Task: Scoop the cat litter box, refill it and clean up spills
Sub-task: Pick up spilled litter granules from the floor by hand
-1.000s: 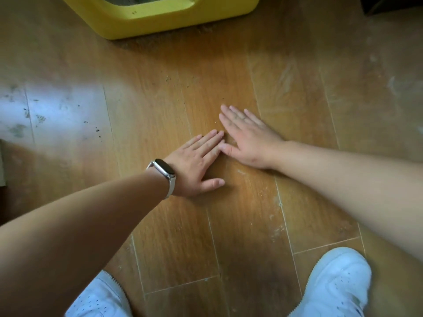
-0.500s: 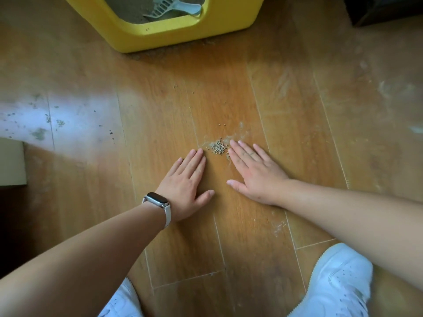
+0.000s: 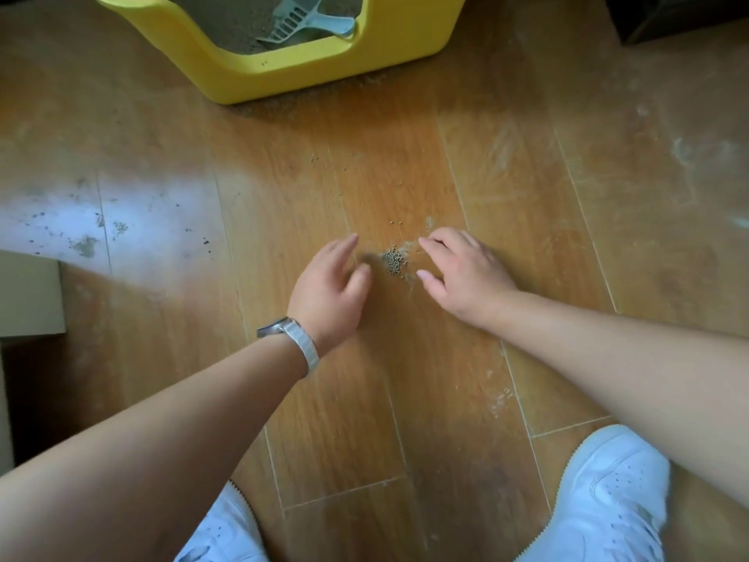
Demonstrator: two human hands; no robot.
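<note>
A small heap of litter pellets (image 3: 393, 261) lies on the wooden floor (image 3: 506, 176), about midway across it and well short of the litter box (image 3: 308, 71), which sits at the floor's far edge. The left hand (image 3: 328, 292) and the right hand (image 3: 466, 273) are down on either side of the heap — each just beside it, neither visibly touching the pellets. Both hands are empty. The left one is cupped on its edge, fingers (image 3: 348, 243) held together and thumb curling in toward the heap; the right one is loosely arched over the boards, its fingers (image 3: 439, 241) slightly spread and bent, thumb pointing at the pellets. A watch (image 3: 292, 338) with a pale strap is on the left wrist.

The box is yellow, with a low front lip, and holds sandy litter; a pale scoop (image 3: 304, 18) lies inside it, its handle toward the right wall. A few stray grains sit on the floor beyond the heap, and dust smears the boards to the left. Two white shoes (image 3: 600, 500) are at the near edge of the floor.
</note>
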